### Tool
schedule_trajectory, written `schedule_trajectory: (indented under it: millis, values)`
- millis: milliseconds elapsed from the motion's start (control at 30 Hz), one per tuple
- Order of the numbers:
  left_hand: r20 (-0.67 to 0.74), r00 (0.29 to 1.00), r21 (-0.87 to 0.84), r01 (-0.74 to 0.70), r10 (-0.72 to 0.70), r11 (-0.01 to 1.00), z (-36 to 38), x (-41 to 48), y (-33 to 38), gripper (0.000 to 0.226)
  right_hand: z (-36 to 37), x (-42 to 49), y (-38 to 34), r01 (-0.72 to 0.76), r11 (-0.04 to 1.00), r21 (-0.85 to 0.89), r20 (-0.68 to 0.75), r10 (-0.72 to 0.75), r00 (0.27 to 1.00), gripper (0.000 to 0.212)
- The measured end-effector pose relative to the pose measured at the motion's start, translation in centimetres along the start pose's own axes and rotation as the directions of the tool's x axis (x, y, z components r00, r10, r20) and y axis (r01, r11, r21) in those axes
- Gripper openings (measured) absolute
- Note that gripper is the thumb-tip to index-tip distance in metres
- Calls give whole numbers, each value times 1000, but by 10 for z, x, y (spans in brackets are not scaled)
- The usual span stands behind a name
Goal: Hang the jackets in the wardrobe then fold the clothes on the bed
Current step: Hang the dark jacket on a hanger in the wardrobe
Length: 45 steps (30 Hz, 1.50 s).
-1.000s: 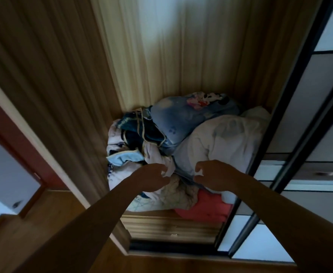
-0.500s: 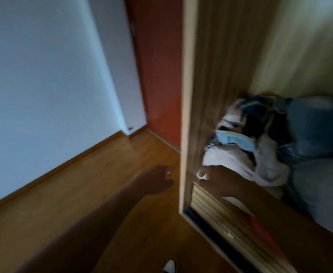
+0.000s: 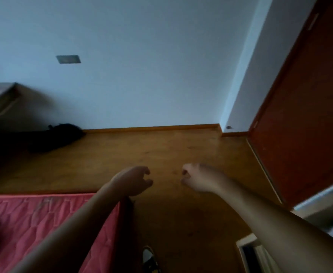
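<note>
Hands have swung out over brown wooden floor. Left hand hangs loosely curled, right hand fisted; both grips empty.

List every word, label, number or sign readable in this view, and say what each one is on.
No text can be read in this view.
Grey wall plate: blurred, no marking legible.
The shoe: light and yellow patches, too blurred to tell whether any is lettering.
Red bed: quilted cover, no print visible.
</note>
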<state>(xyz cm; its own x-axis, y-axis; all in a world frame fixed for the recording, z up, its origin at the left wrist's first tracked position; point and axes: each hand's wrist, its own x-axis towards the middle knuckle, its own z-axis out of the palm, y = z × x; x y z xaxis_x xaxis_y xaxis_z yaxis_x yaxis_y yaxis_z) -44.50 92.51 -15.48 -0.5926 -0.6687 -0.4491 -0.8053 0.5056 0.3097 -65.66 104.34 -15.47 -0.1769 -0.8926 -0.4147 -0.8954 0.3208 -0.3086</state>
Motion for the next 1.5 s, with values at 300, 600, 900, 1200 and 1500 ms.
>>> schedule_trajectory:
  millis: [300,600,900,1200,1500]
  values:
    - [-47,975,-75,214,-218,974,-69,48,-139,50,-43,159,-119,184,978,-101,82,-176,981,44]
    - [-52,934,-124,345,-353,930,-117,98,-221,51,-72,279,-181,281,952,-125,151,-262,953,46]
    - [-117,854,-186,482,-507,856,-172,196,-278,53,-121,442,-200,414,891,-184,192,-381,905,49]
    - [-153,699,-371,615,-699,696,-239,279,-323,52,-201,606,-254,617,749,-241,281,-555,783,50]
    - [-97,571,-516,671,-815,532,-277,311,-402,50,-209,713,-362,766,605,-218,411,-654,635,49]
